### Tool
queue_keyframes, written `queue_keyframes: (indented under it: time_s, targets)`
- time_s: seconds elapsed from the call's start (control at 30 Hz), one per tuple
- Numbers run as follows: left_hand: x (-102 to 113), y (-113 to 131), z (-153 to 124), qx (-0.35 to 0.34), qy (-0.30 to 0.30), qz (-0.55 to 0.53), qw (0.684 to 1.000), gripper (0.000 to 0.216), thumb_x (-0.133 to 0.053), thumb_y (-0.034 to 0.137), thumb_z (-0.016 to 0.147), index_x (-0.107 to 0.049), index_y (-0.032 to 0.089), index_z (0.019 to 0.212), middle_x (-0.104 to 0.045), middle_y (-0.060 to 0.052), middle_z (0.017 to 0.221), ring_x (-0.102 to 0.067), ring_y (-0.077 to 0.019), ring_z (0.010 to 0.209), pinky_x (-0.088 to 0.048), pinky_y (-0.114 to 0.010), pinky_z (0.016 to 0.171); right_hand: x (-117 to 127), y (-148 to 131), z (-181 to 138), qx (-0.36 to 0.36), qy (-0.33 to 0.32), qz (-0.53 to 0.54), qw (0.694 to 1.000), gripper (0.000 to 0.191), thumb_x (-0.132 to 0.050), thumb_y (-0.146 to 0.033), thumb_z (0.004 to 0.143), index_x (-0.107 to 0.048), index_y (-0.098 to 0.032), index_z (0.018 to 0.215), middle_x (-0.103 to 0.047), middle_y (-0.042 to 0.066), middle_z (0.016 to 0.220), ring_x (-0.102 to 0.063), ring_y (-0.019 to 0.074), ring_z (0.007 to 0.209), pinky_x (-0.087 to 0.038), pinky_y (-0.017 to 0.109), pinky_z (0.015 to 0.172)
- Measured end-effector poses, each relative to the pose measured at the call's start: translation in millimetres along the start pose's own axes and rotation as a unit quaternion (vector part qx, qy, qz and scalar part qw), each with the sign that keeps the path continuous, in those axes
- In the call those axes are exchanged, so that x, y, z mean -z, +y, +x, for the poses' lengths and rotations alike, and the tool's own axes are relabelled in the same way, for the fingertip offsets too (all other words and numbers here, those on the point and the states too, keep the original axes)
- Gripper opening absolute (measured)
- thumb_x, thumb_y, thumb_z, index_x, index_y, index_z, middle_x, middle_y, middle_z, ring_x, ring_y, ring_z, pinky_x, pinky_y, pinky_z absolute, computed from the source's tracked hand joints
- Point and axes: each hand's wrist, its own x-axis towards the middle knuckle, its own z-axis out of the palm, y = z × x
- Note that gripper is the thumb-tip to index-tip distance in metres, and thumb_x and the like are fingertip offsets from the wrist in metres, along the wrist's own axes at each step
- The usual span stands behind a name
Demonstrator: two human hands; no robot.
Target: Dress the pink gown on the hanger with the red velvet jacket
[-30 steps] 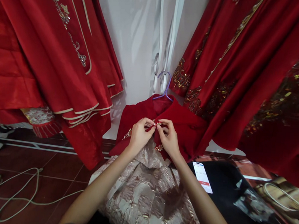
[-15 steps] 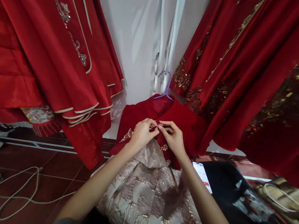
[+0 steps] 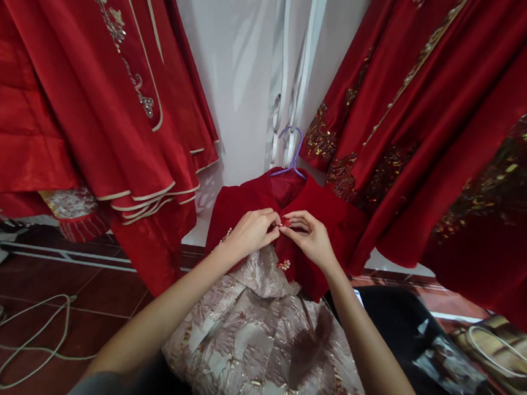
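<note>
A red jacket hangs on a purple hanger, above pale brocade fabric with a raised pattern. At the jacket's front edges my hands meet, fingertips almost touching. My left hand pinches at the left edge, on a red bit partly hidden by the fingers. My right hand has thumb and fingers closed around a small red button fastening. Below them, on the jacket front, sits a beaded ornamental fastening. A beaded trim on the jacket's left side is partly covered by my left wrist.
Red garments hang at left, and more red gowns with gold embroidery hang at right. A white cable loops on the tiled floor. Behind my right forearm a phone barely shows on a black surface, near a clear plastic bag.
My right hand has turned slightly and shifted right, and the red fastening shows more between the fingers. My right forearm now covers most of the phone. My left hand stays nearly in place.
</note>
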Motion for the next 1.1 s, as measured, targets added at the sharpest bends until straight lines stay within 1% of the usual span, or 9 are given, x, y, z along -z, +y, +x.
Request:
queue_keyframes:
  time_s: [0.13, 0.3, 0.4, 0.5, 0.6, 0.73, 0.87, 1.0, 1.1]
  targets:
    - [6, 0, 3, -0.032, -0.033, 0.065, 0.997, 0.012, -0.053, 0.018, 0.082, -0.065, 0.017, 0.084, -0.064, -0.003, 0.080, -0.061, -0.0148, 0.070, -0.048, -0.025, 0.067, 5, -3, 4, -0.001, -0.032, -0.028, 0.999, 0.031, -0.072, -0.038, 0.073, -0.062, -0.021, 0.097, -0.067, 0.004, 0.090, -0.066, 0.0181, 0.087, -0.057, 0.034, 0.078]
    - [13, 2, 12, -0.095, -0.088, 0.134, 0.982, 0.013, -0.050, 0.013, 0.083, -0.063, 0.015, 0.083, -0.064, -0.007, 0.083, -0.061, -0.0198, 0.081, -0.048, -0.028, 0.071, 7, -7, 9, 0.003, -0.069, -0.045, 0.997, 0.030, -0.070, -0.034, 0.074, -0.058, -0.021, 0.098, -0.065, 0.002, 0.087, -0.064, 0.0157, 0.080, -0.056, 0.032, 0.074]
    - [16, 4, 17, -0.099, -0.120, 0.153, 0.976, 0.016, -0.047, 0.012, 0.084, -0.063, 0.015, 0.082, -0.064, -0.008, 0.083, -0.062, -0.0206, 0.081, -0.047, -0.028, 0.067, 6, -8, 10, 0.012, -0.072, -0.055, 0.996, 0.026, -0.067, -0.032, 0.076, -0.056, -0.022, 0.098, -0.064, 0.001, 0.086, -0.063, 0.0150, 0.079, -0.055, 0.031, 0.073]
    - [14, 2, 16, -0.072, -0.091, 0.148, 0.982, 0.015, -0.048, 0.015, 0.084, -0.063, 0.015, 0.088, -0.063, -0.007, 0.087, -0.061, -0.0182, 0.072, -0.045, -0.027, 0.062, 5, -8, 8, 0.019, -0.066, -0.054, 0.996, 0.027, -0.064, -0.032, 0.079, -0.054, -0.023, 0.102, -0.062, 0.002, 0.088, -0.063, 0.0153, 0.084, -0.055, 0.030, 0.073]
    - [10, -3, 11, -0.061, -0.046, 0.075, 0.994, 0.010, -0.055, 0.022, 0.081, -0.061, 0.017, 0.088, -0.062, -0.003, 0.083, -0.059, -0.0156, 0.069, -0.044, -0.025, 0.062, 8, -7, 7, 0.008, -0.075, -0.041, 0.996, 0.032, -0.064, -0.034, 0.080, -0.053, -0.023, 0.108, -0.062, 0.003, 0.093, -0.063, 0.0163, 0.087, -0.056, 0.030, 0.072]
    - [10, -9, 9, -0.058, -0.038, 0.003, 0.998, 0.008, -0.057, 0.025, 0.080, -0.060, 0.018, 0.083, -0.061, -0.001, 0.079, -0.057, -0.0127, 0.066, -0.042, -0.024, 0.062, 12, -3, 8, 0.004, -0.090, -0.029, 0.996, 0.038, -0.064, -0.034, 0.081, -0.053, -0.024, 0.116, -0.063, 0.003, 0.093, -0.064, 0.0175, 0.089, -0.057, 0.032, 0.074]
    - [10, -11, 12, -0.058, -0.034, 0.015, 0.998, 0.007, -0.058, 0.025, 0.080, -0.059, 0.018, 0.082, -0.060, -0.001, 0.080, -0.057, -0.0130, 0.068, -0.043, -0.024, 0.063, 15, -2, 8, 0.004, -0.098, -0.022, 0.995, 0.041, -0.064, -0.033, 0.081, -0.052, -0.025, 0.120, -0.064, 0.004, 0.094, -0.064, 0.0184, 0.093, -0.056, 0.035, 0.080]
    - [8, -8, 13, -0.058, -0.035, 0.041, 0.997, 0.006, -0.058, 0.023, 0.080, -0.058, 0.018, 0.083, -0.059, -0.002, 0.081, -0.058, -0.0149, 0.072, -0.044, -0.025, 0.063, 15, -3, 7, 0.009, -0.094, -0.029, 0.995, 0.041, -0.063, -0.032, 0.081, -0.052, -0.026, 0.120, -0.064, 0.004, 0.096, -0.064, 0.0186, 0.094, -0.058, 0.034, 0.075]
    - [8, -5, 15, -0.070, -0.051, 0.075, 0.993, 0.004, -0.055, 0.021, 0.083, -0.057, 0.017, 0.083, -0.059, -0.004, 0.084, -0.059, -0.0169, 0.077, -0.045, -0.026, 0.065, 15, -5, 8, 0.018, -0.094, -0.039, 0.995, 0.040, -0.063, -0.032, 0.081, -0.053, -0.025, 0.120, -0.064, 0.004, 0.096, -0.064, 0.0181, 0.093, -0.058, 0.031, 0.072]
